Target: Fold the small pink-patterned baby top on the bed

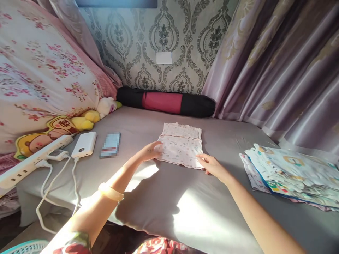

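Observation:
A small, pale pink-white piece of cloth with a tiny print lies folded in a rough rectangle on the grey-covered surface. A fold line with a thin brown edge crosses its upper part. My left hand holds its left edge, with the fingertips partly hidden by glare. At the lower right corner, my right hand pinches the fabric between thumb and fingers. Whether the piece is a garment or a plain cloth, I cannot tell. To the right lies a stack of folded printed cloths, white with coloured patterns.
On the left are a white power strip, a white power bank with cables, and a blurred flat item. Plush toys lie behind them. A black and red roll rests against the wall; curtains hang at right.

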`<state>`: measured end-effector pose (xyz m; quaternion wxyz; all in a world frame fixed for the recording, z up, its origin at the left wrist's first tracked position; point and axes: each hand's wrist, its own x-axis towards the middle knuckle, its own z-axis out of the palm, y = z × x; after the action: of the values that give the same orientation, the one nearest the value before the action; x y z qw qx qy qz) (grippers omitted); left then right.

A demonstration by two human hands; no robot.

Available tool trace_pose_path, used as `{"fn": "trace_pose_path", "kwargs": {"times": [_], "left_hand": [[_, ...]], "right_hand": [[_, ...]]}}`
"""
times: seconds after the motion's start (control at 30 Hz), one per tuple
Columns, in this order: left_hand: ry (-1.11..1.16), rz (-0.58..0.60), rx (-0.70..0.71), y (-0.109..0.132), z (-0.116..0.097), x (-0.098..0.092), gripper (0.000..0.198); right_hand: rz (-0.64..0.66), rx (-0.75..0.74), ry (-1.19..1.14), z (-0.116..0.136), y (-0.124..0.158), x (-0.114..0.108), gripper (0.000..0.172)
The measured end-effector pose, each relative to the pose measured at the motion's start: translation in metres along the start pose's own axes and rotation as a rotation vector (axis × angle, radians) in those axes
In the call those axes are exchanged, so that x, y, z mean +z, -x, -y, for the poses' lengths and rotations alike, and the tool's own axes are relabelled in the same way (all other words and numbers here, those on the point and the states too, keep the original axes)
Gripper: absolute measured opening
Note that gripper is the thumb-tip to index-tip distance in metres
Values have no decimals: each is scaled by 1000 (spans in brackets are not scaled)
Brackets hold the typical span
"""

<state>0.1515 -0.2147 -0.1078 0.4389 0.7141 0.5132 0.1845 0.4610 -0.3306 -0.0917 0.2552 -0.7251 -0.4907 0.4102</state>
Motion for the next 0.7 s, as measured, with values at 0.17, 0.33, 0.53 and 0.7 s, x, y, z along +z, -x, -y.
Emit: {"fn": "trace_pose_path", "kwargs": {"times": [0.17, 0.33, 0.53, 0.7], "left_hand": [[-62, 113, -14, 16, 3, -11, 57], [-216, -7, 140, 2, 3, -16, 61], [-295, -288, 168, -46, -10, -20, 36], [-160, -401, 109, -86, -18, -17, 30]], "right_hand": [[85, -197, 179, -19, 4, -7, 59], [-96, -232, 284, -20, -20, -12, 51], [-450, -316, 335, 2, -65, -19, 31], [-517, -227, 311, 9, -103, -24, 18]]}}
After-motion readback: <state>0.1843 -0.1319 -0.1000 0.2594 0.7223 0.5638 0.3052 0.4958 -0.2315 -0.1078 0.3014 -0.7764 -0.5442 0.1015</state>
